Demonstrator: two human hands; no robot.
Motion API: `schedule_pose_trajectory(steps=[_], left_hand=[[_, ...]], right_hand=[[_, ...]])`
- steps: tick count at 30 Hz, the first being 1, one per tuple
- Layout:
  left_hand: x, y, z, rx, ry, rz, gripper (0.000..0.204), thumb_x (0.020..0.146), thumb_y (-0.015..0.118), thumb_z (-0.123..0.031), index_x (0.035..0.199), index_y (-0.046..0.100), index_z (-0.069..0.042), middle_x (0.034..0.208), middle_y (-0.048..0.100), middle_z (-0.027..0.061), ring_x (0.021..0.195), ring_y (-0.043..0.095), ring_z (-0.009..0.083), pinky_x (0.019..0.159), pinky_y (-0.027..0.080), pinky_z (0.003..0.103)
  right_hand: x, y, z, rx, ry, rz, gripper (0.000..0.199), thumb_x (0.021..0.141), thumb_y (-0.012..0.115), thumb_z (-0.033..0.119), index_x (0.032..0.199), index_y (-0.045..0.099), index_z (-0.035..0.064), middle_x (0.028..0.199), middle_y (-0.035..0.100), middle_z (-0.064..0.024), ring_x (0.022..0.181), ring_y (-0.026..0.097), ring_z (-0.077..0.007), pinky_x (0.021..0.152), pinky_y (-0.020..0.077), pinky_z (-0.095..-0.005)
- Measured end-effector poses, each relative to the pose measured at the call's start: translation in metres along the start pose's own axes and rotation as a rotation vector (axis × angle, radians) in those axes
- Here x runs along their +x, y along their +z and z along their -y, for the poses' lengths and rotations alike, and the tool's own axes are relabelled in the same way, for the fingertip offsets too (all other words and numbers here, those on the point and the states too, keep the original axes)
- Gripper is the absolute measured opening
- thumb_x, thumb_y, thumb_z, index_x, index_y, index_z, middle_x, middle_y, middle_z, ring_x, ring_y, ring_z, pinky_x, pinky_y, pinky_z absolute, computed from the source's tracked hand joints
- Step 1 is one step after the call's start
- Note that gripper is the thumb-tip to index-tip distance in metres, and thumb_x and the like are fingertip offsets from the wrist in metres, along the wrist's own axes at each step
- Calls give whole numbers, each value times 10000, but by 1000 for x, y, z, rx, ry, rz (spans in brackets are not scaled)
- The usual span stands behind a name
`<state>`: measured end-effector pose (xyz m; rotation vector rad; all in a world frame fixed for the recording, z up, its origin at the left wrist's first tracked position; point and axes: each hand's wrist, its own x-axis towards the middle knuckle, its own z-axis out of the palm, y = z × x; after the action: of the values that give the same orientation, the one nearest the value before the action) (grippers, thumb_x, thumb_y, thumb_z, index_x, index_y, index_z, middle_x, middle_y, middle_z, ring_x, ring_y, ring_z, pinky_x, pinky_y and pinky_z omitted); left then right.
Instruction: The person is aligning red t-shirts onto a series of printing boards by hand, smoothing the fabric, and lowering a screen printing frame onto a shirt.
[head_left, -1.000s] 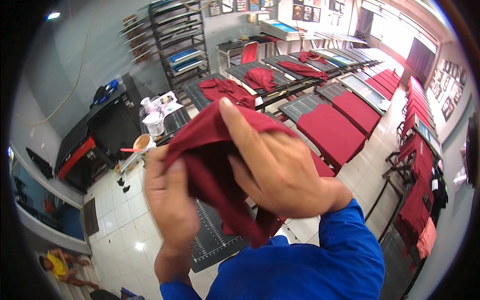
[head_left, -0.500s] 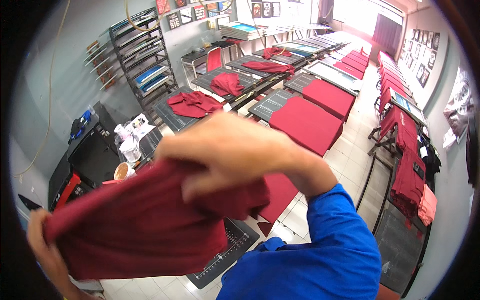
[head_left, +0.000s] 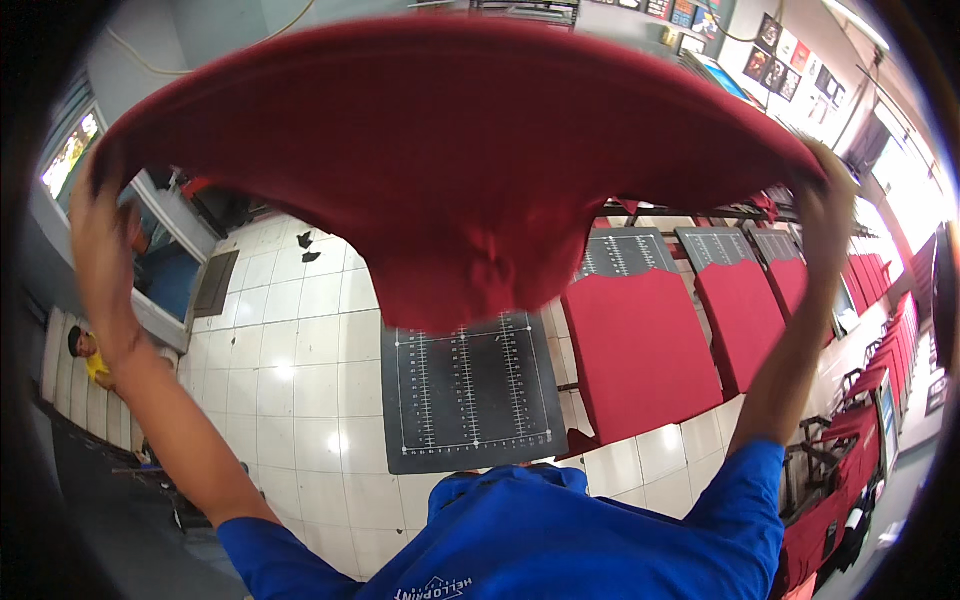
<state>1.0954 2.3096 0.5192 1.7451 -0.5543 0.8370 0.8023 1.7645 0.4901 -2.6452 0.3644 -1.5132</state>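
Note:
A dark red garment (head_left: 460, 160) is spread wide and held up high in front of me, filling the top of the view. My left hand (head_left: 100, 225) grips its left edge and my right hand (head_left: 825, 205) grips its right edge, arms stretched apart. Its middle sags down over a bare grey printing board (head_left: 470, 385) with white ruler marks, directly below me. My blue sleeves show at the bottom.
To the right runs a row of boards covered with red garments (head_left: 635, 345), (head_left: 740, 310), more further right. White tiled floor (head_left: 290, 350) lies to the left. A person in yellow (head_left: 88, 352) sits low at the far left by a wall.
The garment was bunched between both hands; now my hands have pulled far apart and raised it, spreading it wide. My view has turned down toward the bare grey board.

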Motion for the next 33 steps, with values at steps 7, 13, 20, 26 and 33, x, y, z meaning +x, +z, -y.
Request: schedule_pose_trajectory(steps=[7,13,20,26,33], left_hand=[[-205,-73,8,-418,-189,169,228,982,537,-200,837,488,-32,659,509,102,576,512,197,589,490,303],[-306,-101,41,-133,-763,605,70,885,607,-23,854,618,38,848,694,159,802,677,219,754,541,319],[-420,-83,174,-163,-1150,1207,464,930,687,-168,1312,542,53,1292,604,142,1200,542,201,1026,438,314],[-492,22,271,-269,-1611,610,726,1006,543,-483,1529,331,-27,1553,383,173,1446,344,264,1158,325,393],[-550,-6,263,-615,-1611,490,517,1037,544,-316,1369,497,76,1358,584,156,1251,551,224,1068,436,380]], right_hand=[[-159,-61,48,243,-6,171,393,736,650,412,679,668,24,562,531,-54,505,493,-203,520,340,-331],[-249,-27,38,597,375,954,256,644,747,76,896,775,48,641,590,-89,561,560,-208,529,400,-329],[-339,67,42,440,491,1744,363,879,732,295,1135,693,40,1060,669,-223,1018,652,-351,871,520,-401],[-454,213,32,1108,1493,1031,681,959,607,484,1408,483,-13,1465,470,-214,1317,500,-318,1060,443,-447],[-572,179,32,1220,1733,746,497,995,564,298,1386,483,3,1346,596,-161,1263,559,-268,1091,423,-439]])
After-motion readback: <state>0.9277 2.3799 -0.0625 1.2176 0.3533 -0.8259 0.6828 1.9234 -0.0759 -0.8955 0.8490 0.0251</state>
